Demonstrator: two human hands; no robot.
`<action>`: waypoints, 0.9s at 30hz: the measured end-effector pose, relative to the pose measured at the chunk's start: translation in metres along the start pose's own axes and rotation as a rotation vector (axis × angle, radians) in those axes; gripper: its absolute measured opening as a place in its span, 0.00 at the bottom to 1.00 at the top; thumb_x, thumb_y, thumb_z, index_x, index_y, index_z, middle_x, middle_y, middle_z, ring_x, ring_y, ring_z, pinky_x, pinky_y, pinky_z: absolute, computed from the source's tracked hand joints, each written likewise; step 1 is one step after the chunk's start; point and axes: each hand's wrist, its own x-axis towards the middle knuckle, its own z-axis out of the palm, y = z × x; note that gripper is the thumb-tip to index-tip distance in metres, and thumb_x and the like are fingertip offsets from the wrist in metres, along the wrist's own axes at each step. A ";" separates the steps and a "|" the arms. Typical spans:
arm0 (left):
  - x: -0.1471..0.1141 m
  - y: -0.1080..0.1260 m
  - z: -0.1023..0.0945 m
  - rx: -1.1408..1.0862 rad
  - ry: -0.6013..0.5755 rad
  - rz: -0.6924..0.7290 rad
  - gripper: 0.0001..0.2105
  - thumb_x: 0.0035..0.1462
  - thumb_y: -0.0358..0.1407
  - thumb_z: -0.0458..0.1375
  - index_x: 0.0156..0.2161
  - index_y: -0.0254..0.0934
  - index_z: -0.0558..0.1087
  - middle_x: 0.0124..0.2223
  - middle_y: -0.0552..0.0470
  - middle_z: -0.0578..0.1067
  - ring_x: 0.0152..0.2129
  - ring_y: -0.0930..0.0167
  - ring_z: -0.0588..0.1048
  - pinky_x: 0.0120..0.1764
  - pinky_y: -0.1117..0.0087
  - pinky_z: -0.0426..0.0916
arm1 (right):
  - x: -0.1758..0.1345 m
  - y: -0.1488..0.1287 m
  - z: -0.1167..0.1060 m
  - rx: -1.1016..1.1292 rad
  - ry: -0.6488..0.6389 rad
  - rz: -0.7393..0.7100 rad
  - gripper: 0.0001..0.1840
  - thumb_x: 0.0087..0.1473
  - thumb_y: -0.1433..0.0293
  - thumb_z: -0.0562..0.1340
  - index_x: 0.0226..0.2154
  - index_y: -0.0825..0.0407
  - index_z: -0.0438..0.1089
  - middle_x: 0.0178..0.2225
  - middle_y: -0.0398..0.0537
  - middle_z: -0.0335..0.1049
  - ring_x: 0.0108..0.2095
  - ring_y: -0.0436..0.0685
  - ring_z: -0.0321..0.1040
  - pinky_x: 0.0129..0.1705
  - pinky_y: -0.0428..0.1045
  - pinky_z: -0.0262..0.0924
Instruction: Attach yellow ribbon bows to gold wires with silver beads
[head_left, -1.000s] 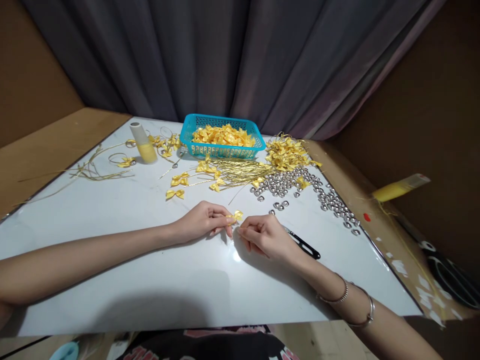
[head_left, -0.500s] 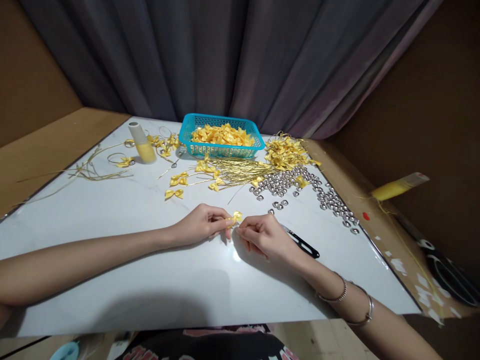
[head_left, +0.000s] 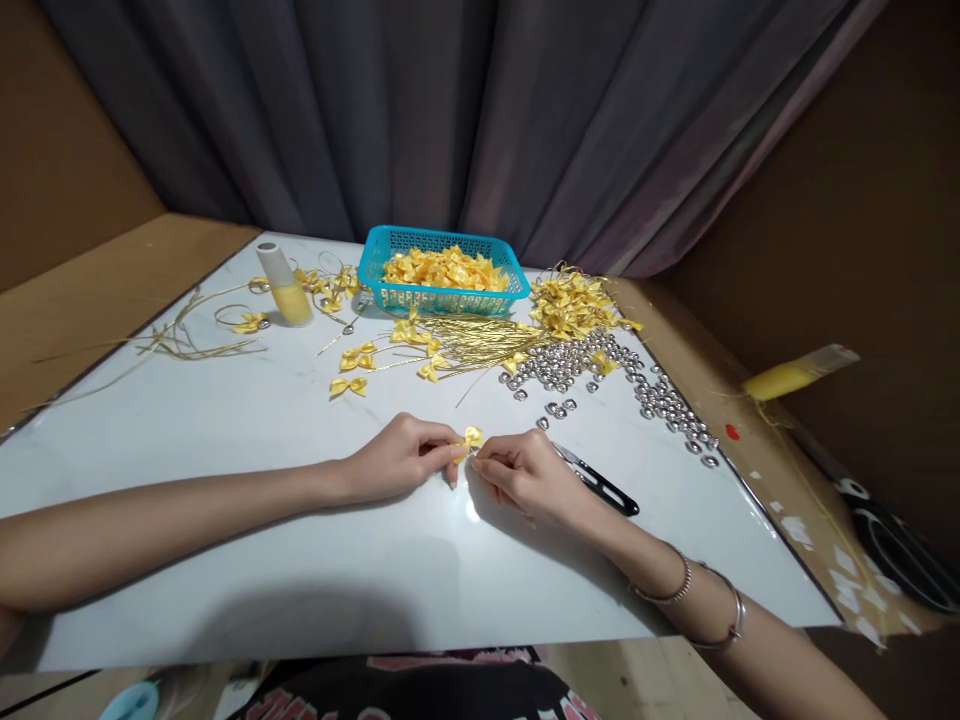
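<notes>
Over the white tabletop (head_left: 322, 560), my left hand (head_left: 405, 458) pinches a small yellow ribbon bow (head_left: 472, 437) between thumb and fingers. My right hand (head_left: 529, 475) is closed close beside it, its fingertips pinched at the bow's lower right. A thin strand seems to run from the bow to those fingertips, too fine to make out fully. Under and beyond my right hand lies a black-handled cutter (head_left: 604, 485), partly covered. Several loose yellow bows (head_left: 349, 387) on gold cords lie farther back.
A blue basket (head_left: 371, 245) full of yellow bows stands at the back. Gold cords (head_left: 480, 340) and silver beads (head_left: 562, 362) spread in front and right of it. A glue bottle (head_left: 289, 295) stands left. Black-handled scissors (head_left: 892, 540) and a yellow-filled tube (head_left: 802, 373) are at right.
Both hands stay almost in place. The bow has tilted and shifted slightly, and my left hand has dropped a little. A bit more of the cutter shows by my right hand.
</notes>
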 end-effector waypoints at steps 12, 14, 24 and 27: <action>-0.002 -0.008 0.002 0.108 0.058 0.166 0.13 0.59 0.30 0.51 0.26 0.33 0.75 0.23 0.56 0.74 0.16 0.80 0.63 0.23 0.79 0.58 | 0.000 0.002 0.001 -0.154 0.062 -0.150 0.14 0.49 0.75 0.53 0.15 0.54 0.62 0.11 0.37 0.54 0.14 0.45 0.48 0.21 0.44 0.42; -0.003 -0.008 0.002 0.128 0.071 0.192 0.13 0.59 0.30 0.51 0.26 0.33 0.74 0.23 0.56 0.74 0.16 0.80 0.64 0.24 0.79 0.59 | 0.001 0.003 0.001 -0.173 0.066 -0.172 0.14 0.49 0.75 0.52 0.15 0.55 0.62 0.11 0.37 0.55 0.14 0.45 0.48 0.21 0.44 0.43; -0.005 -0.007 0.006 0.264 0.127 0.341 0.14 0.61 0.29 0.48 0.29 0.33 0.73 0.25 0.53 0.75 0.21 0.76 0.70 0.27 0.77 0.64 | 0.000 0.002 0.003 -0.202 0.079 -0.163 0.14 0.50 0.77 0.52 0.18 0.56 0.67 0.11 0.38 0.56 0.15 0.45 0.50 0.22 0.44 0.44; -0.005 -0.009 0.007 0.287 0.129 0.374 0.13 0.61 0.29 0.48 0.30 0.32 0.73 0.25 0.52 0.74 0.22 0.76 0.71 0.28 0.76 0.64 | -0.001 0.002 0.003 -0.191 0.077 -0.154 0.14 0.50 0.77 0.52 0.18 0.56 0.67 0.11 0.37 0.57 0.14 0.45 0.50 0.21 0.43 0.44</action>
